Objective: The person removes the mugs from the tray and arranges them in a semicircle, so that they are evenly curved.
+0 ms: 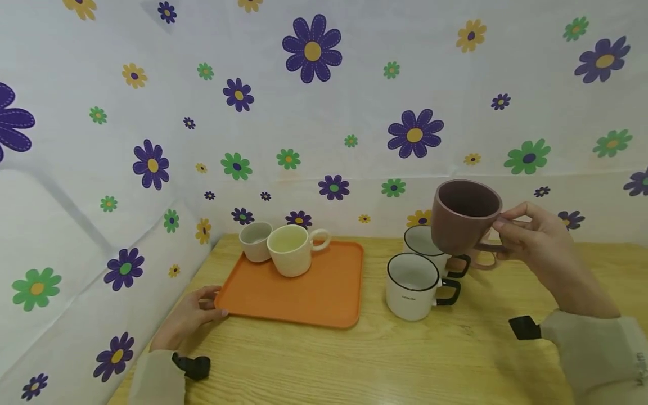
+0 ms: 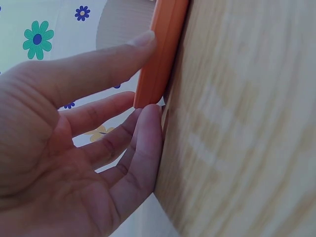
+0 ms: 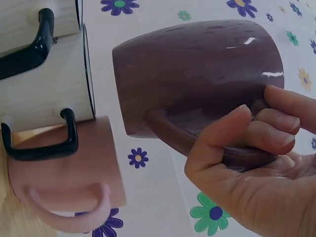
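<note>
Brown mug (image 1: 455, 230) gripped aloft in right hand (image 1: 544, 247), left hand (image 1: 186, 316) holding orange tray (image 1: 309, 298); two cups (image 1: 291, 257) already aboard, three mugs (image 1: 407, 301) off it, right.

In the head view, the dark plum, glossy mug (image 1: 455, 225) hides most of the pale pink mug (image 3: 64, 173); lettering (image 1: 415, 297) on the nearer white, black-rimmed mug (image 1: 405, 307) is too small to read. The left wrist view's upper edge crops the rectangular orange tray (image 2: 170, 39).

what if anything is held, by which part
Right hand: glossy purplish brown mug, by its handle. Left hand: orange rectangular tray, at its near left corner.
</note>
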A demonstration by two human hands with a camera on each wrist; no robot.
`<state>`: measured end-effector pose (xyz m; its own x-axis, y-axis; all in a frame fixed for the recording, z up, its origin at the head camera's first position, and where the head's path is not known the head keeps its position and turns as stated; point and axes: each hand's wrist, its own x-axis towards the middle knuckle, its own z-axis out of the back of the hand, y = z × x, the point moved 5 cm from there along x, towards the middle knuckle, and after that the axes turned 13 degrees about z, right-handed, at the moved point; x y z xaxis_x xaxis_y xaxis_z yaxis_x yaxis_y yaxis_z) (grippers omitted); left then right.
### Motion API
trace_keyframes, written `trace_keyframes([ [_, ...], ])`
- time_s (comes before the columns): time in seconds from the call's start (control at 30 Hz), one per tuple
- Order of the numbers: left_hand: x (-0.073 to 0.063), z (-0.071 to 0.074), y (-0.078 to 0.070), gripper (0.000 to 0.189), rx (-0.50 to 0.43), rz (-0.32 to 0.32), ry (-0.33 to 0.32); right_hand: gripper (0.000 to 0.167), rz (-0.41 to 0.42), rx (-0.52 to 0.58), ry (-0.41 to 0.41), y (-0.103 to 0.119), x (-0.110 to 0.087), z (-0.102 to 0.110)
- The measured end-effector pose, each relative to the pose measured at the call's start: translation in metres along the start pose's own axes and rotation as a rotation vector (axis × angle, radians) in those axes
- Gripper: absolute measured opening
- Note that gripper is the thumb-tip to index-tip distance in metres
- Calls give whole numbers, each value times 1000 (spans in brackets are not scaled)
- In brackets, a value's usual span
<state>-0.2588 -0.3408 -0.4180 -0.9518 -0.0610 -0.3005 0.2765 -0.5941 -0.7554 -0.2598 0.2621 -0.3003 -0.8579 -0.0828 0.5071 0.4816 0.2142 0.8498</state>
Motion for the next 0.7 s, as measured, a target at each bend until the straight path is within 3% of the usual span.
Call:
trace_keyframes([
  [0.47,-1,-1,-2,71,19,-7,5,15,51,65,-114,9,-6,30],
  [0.7,-3,0,-4,71,23,1,-8,11,48,-23,-219,14,-12,43],
])
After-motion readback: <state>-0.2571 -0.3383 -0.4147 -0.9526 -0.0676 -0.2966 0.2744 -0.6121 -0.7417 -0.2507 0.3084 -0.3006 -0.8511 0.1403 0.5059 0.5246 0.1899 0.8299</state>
